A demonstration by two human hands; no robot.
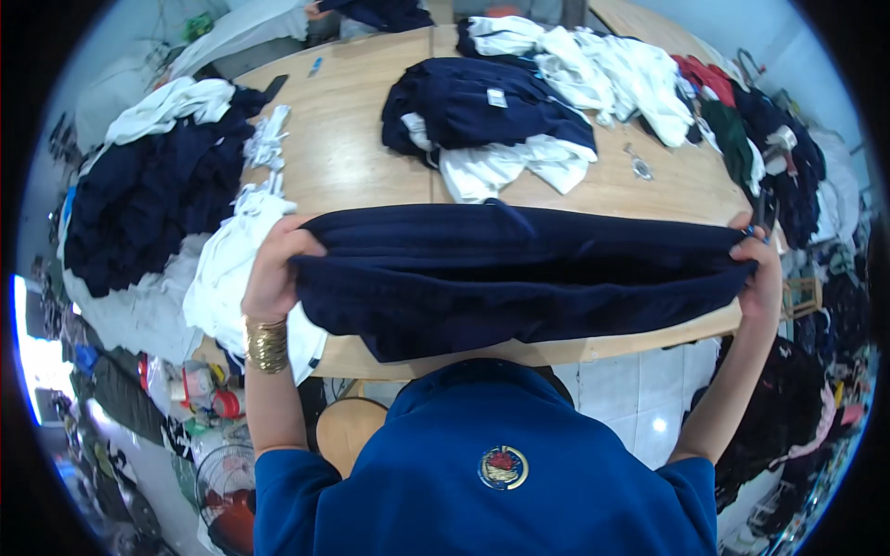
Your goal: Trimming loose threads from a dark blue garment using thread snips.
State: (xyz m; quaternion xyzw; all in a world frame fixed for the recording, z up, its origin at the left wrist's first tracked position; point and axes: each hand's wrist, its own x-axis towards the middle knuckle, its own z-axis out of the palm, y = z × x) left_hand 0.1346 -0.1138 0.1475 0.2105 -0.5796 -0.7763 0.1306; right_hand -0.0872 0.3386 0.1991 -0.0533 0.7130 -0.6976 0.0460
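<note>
A dark navy garment (pixel 436 315) is stretched wide in front of me, over the near side of the table. Its long opening faces up, and a cord-like loop stands out at the middle of the far edge. At its left end my left hand (pixel 278 264) is closed on the cloth, with a stack of gold bangles (pixel 267 346) round the wrist. The right end is gripped by my right hand (pixel 758 269). By those right fingers is a small dark and blue object (pixel 762 218), too unclear to name. The lower part of the garment is hidden from view.
On the wooden table (pixel 338 120) lie a navy and white clothes pile (pixel 482 102), white garments (pixel 630 79) and a dark heap (pixel 158 195) at left. A round stool (pixel 350 431) and a fan (pixel 222 491) stand below. Part of another person (pixel 385 11) shows at the far edge.
</note>
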